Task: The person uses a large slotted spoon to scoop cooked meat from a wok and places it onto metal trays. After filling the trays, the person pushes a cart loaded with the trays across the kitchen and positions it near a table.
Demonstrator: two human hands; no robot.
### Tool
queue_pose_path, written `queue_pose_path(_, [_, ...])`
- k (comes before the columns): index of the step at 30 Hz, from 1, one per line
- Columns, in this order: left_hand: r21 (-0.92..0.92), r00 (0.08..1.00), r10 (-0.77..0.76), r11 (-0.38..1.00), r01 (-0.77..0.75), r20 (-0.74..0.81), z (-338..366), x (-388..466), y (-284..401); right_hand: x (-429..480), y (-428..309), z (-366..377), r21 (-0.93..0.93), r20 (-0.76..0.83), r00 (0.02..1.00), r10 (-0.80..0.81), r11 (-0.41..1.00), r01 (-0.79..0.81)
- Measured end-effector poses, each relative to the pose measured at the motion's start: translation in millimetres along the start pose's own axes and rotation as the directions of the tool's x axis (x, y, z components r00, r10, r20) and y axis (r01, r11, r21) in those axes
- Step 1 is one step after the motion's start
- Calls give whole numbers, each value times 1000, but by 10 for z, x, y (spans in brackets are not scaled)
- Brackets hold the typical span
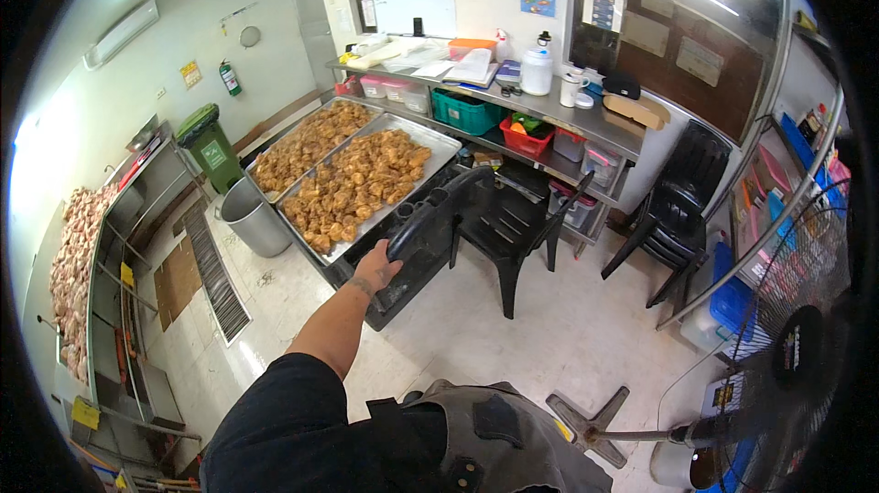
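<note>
My left hand point(378, 268) is closed round the near end of the curved handle of a black plastic utility cart point(439, 246). On the cart's top, two large metal trays lie side by side. The nearer tray point(446, 144) and the farther tray point(374, 108) both hold heaps of browned, breaded-looking food pieces point(357, 184). Beyond the handle's far end stands a black plastic armchair point(501, 218). My right hand is out of view; a grey apron point(494, 417) covers my front.
A tall metal pot point(255, 218) and green wheeled bin point(209, 150) stand left of the cart. Raw meat pieces point(79, 266) cover a counter at far left. A steel shelf table point(535, 108) runs behind. At right are stacked black chairs point(663, 218) and a pedestal fan point(796, 349).
</note>
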State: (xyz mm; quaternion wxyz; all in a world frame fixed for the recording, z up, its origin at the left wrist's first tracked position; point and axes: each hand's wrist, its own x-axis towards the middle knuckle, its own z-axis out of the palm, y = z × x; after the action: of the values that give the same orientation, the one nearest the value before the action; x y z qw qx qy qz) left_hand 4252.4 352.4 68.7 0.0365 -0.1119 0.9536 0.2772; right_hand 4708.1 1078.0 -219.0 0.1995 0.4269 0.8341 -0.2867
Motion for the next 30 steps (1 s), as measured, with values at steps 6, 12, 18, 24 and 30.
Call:
queue_pose_path(6, [-13,998,58,998,-58,-21,13,29,-43,304,-77,-98,31,4,1000,-25,999,25])
queue_pose_path(12, [-71,996,82,994,-81,18,-32,4,-61,479,-127,-375,101,-245,960,-139,981,168])
queue_pose_path(18, [-196,991,126,974,-115,48,-32,42,-205,-67,-80,235,21,-75,997,-32,999,33])
queue_pose_path(24, [-301,960,269,924,-234,80,13,163,-400,-1108,-624,724,-208,90,994,-65,975,83])
queue_pose_path(30, [-287,931,345,910,-300,123,-17,207,-455,-1968,-1476,1002,-142,53,997,-57,988,64])
